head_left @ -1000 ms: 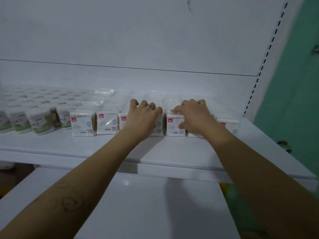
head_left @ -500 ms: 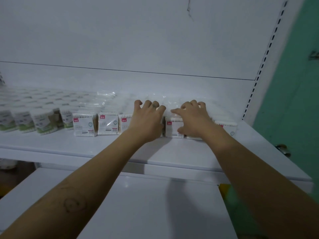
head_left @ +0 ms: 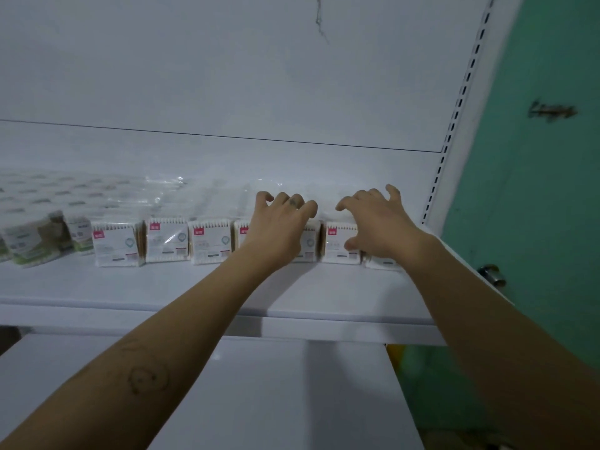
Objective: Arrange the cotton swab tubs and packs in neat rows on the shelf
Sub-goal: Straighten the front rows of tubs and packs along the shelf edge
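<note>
Cotton swab packs point(head_left: 167, 241) stand upright in one row along the middle of the shelf point(head_left: 146, 287), faces out, edges nearly touching. More clear-wrapped stock lies behind them, toward the back panel point(head_left: 227, 76). Cotton swab tubs point(head_left: 32, 238), green-labelled, sit at the row's left end, slightly tilted.

Left hand point(head_left: 279, 228): arm stretched, palm down, fingers bent over the tops of the packs mid-row. We cannot tell whether it clamps one or only rests there.

Right hand point(head_left: 380, 225): palm down, fingers spread and hooked over the top, thumb pressed on the front face of the gripped pack point(head_left: 337, 243). A pinch, top to front.

Room: a bare strip of shelf runs between the row and the front lip. The slotted upright point(head_left: 454, 108) closes the right end. The lower shelf point(head_left: 259, 401) juts out beneath our forearms.

Packs: white, small red tag top left, wooden sticks showing at the sides.
</note>
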A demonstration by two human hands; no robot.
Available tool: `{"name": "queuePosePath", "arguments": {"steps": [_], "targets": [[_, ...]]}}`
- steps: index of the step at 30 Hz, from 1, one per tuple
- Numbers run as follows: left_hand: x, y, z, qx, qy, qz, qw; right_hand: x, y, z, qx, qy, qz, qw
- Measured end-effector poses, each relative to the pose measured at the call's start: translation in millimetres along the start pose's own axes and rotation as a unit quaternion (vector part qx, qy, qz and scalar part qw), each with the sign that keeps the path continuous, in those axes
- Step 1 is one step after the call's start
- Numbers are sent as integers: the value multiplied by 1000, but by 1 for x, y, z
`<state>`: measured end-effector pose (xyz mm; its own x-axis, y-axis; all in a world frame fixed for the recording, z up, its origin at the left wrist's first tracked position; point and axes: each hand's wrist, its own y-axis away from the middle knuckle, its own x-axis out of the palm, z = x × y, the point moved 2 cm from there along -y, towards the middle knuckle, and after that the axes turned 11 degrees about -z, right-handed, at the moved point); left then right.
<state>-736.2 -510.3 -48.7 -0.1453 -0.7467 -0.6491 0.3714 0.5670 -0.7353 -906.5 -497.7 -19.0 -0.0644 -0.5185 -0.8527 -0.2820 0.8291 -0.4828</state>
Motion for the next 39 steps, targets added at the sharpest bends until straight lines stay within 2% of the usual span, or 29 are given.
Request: {"name": "queuePosePath", "arguments": {"steps": [6, 12, 16, 23, 30, 39], "targets": [[10, -3, -2, 5, -8, 13, 1000, 19, -3, 6, -21, 41, 14, 999], [10, -7, 3, 6, 14, 20, 1000, 27, -7, 2, -22, 47, -39, 998], [12, -9, 4, 2, 27, 24, 999, 26, -10, -2, -14, 51, -34, 998], [15, -2, 1, -15, 36, 15, 999, 39, -12, 4, -2, 10, -41, 999], [14, -7, 4, -7, 40, 43, 998, 37, -20, 1, -14, 25, -21, 999], [16, -8, 2, -9, 26, 41, 999, 47, -19, 4, -20, 20, -31, 999]]}}
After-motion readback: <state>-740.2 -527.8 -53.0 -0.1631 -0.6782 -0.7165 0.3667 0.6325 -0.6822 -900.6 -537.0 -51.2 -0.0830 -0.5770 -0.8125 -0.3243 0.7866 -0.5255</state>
